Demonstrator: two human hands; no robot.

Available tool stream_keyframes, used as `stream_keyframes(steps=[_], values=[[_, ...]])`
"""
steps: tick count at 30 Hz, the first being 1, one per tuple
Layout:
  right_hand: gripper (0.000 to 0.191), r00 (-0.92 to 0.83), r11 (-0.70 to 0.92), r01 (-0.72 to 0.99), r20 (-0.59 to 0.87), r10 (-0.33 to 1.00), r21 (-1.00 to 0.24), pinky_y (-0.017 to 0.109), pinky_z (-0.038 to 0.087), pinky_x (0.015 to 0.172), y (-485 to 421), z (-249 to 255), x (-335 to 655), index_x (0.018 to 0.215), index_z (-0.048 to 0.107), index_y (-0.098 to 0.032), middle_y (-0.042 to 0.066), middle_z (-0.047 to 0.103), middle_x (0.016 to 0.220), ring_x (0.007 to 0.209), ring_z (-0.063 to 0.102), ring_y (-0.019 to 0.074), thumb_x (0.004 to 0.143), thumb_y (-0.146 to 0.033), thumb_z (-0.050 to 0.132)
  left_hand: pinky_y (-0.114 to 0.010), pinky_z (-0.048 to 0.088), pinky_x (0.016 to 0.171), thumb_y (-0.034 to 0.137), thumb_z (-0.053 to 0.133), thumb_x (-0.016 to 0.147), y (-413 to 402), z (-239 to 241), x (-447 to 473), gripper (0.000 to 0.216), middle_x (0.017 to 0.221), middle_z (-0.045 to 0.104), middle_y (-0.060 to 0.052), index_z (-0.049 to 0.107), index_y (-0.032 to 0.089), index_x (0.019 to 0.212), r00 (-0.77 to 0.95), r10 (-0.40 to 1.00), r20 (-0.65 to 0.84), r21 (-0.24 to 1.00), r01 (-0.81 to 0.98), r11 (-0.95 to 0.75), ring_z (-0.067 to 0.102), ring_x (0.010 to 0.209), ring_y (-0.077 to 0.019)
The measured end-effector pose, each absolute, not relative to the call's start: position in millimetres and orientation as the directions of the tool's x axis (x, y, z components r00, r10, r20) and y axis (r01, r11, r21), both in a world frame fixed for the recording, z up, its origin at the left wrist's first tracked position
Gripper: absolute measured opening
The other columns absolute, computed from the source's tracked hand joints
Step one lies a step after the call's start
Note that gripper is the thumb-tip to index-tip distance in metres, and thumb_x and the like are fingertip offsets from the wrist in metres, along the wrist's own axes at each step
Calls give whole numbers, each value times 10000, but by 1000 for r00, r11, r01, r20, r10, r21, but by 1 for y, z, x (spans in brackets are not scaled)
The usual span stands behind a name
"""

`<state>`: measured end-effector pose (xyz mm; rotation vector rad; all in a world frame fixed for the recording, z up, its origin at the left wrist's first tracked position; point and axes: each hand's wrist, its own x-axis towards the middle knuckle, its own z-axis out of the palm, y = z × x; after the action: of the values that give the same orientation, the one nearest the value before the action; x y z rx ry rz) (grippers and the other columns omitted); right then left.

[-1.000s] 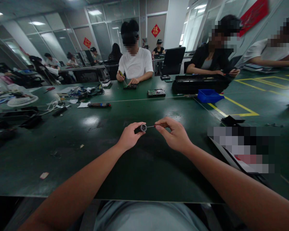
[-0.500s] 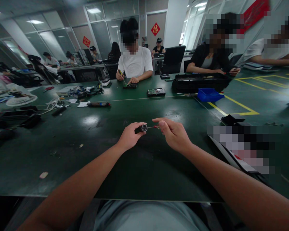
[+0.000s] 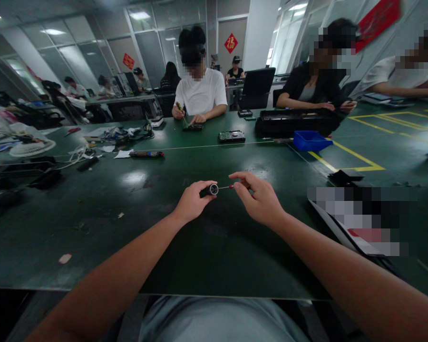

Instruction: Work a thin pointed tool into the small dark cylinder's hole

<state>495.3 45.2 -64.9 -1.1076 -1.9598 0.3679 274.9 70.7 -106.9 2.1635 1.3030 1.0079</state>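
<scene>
Wrapped in the fingers of my left hand is a short black cylinder with a silver ring round its open end, like a flashlight body. That end faces toward me and to the right. My right hand grips a thin screwdriver with a red part at its front; most of the handle is hidden in the fingers. Its slim shaft points left and reaches the cylinder's ringed end. Whether the tip touches the rim or goes inside, I cannot tell. Both hands are above the green table.
A dark pen-like tool lies beyond my hands, left of a circuit-board device. Farther right are a blue tray and a long black case. A person works opposite. Cables and a white fan lie left.
My right hand's fingers have shifted around the screwdriver: the index finger is more bent and raised, and the thumb sits lower. My left hand and the cylinder stay in place.
</scene>
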Motion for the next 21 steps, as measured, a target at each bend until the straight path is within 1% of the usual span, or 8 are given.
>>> stream_keyframes(steps=[4,8,10,12,15,18,21], values=[[234,-306,590,569,519,798,-573,299,418,638,46,-64,495,1053,681,-187,37,693,804,667,593,168,955,-287,493,-438,447,1053,180,724,846,70,-106,275,395,1215,690,-49,663,251,1231,296,883,364,665,581,-469,615,1156,-235],[306,-295,586,542,517,804,-602,296,422,644,45,-64,494,1033,682,-206,42,717,854,702,624,172,1010,-367,422,-447,447,1055,189,717,851,70,-106,275,395,1221,686,-48,660,258,1236,297,888,351,666,588,-460,613,1158,-239],[317,-264,561,554,509,819,-615,296,416,625,45,-64,494,1053,676,-206,41,715,835,667,613,167,1013,-383,416,-442,448,1054,182,720,847,70,-106,275,398,1218,687,-46,662,261,1233,299,888,351,665,587,-461,614,1155,-237],[298,-244,539,566,498,832,-624,298,411,607,45,-65,493,1107,656,-197,40,707,808,628,594,165,997,-379,447,-437,447,1052,186,724,847,70,-106,275,401,1218,686,-44,661,263,1236,302,886,352,665,585,-464,613,1154,-234],[293,-239,543,546,503,830,-637,304,426,628,46,-65,494,1178,617,-180,39,689,792,655,602,175,974,-338,478,-440,440,1056,191,727,849,70,-107,275,400,1218,687,-45,659,258,1238,300,885,357,662,586,-466,613,1152,-231],[261,-247,547,543,501,829,-637,308,431,648,46,-64,494,1152,623,-190,36,678,790,692,610,182,962,-301,483,-443,446,1048,182,727,846,71,-108,275,405,1214,688,-50,657,255,1237,300,882,363,655,591,-471,615,1150,-233],[263,-268,536,544,473,840,-645,297,410,608,45,-62,494,1092,646,-199,21,660,746,646,590,170,981,-345,457,-434,452,1047,168,729,838,71,-107,276,404,1212,689,-48,661,252,1227,301,880,366,654,590,-474,618,1150,-231]])
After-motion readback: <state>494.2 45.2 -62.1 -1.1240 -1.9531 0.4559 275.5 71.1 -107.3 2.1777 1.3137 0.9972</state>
